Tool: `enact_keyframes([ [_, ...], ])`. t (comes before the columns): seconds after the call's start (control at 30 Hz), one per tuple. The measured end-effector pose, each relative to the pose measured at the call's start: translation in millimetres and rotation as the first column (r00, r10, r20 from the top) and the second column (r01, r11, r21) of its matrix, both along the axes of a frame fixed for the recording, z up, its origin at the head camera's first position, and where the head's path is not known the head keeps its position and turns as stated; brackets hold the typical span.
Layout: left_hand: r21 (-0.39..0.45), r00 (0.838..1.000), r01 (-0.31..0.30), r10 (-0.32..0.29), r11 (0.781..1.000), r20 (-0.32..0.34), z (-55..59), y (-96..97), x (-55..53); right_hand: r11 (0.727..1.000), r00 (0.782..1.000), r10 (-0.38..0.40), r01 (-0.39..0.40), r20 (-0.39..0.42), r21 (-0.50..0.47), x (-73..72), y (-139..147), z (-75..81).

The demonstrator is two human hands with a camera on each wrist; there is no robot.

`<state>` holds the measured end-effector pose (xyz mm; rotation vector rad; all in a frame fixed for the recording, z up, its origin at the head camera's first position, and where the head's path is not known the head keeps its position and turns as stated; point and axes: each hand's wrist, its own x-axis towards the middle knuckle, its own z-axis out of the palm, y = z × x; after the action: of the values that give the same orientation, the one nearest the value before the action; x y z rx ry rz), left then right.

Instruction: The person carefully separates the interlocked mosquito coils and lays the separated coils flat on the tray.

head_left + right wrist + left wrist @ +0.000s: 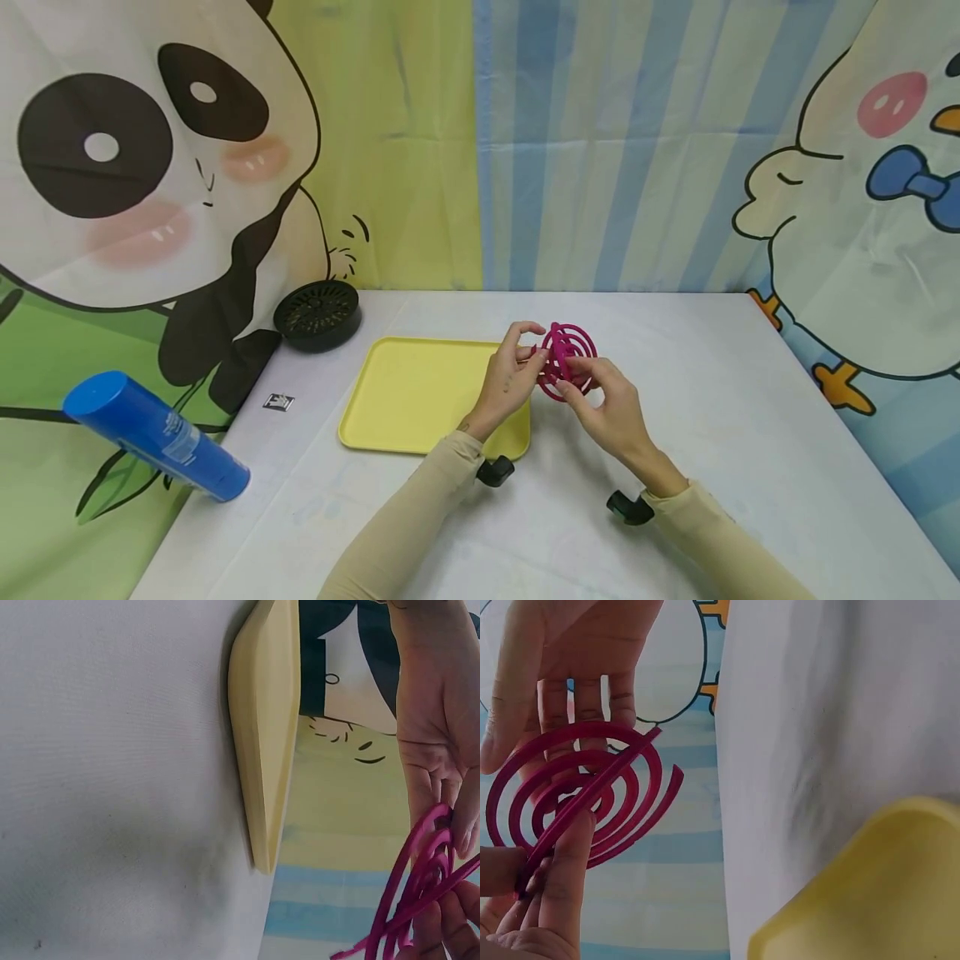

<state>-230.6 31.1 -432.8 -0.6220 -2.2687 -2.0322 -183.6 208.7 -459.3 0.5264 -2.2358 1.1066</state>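
Observation:
A magenta mosquito coil (558,350) is held up above the table between both hands. Its rings show face-on in the left wrist view, crossed by a straight-looking magenta bar (626,759), likely a second coil seen edge-on. My left hand (504,385) pinches the coil at its left side, thumb and fingers at the bar's lower end in the left wrist view. On the other side, my right hand (617,410) grips the rings between thumb and fingers; some of its fingertips are hidden behind them.
A yellow tray (420,392) lies under and left of the left forearm. Farther back stands a round black slotted holder (317,315). A blue spray can (161,437) and a small metal piece (279,402) are at the left edge. Printed curtains back the white table (720,392).

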Motion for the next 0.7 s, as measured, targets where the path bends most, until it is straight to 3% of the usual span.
enact_keyframes([
  [0.2, 0.017, 1.0, -0.02, 0.02, 1.0, 0.007, 0.2, -0.3, -0.5, 0.999, 0.998, -0.03, 0.031, -0.054, 0.009, 0.8, -2.7, -2.2],
  [0.53, 0.008, 1.0, 0.005, -0.005, 1.0, 0.031, 1.7, 0.4, 1.6, 0.99, 0.979, -0.072, 0.093, -0.188, 0.105, 1.5, -5.7, -3.5],
  [0.7, 0.0, 0.999, -0.014, 0.014, 1.0, 0.036, 0.5, 0.1, 0.0, 0.989, 0.964, -0.144, 0.15, -0.225, 0.008, -1.1, 0.3, 1.6],
])
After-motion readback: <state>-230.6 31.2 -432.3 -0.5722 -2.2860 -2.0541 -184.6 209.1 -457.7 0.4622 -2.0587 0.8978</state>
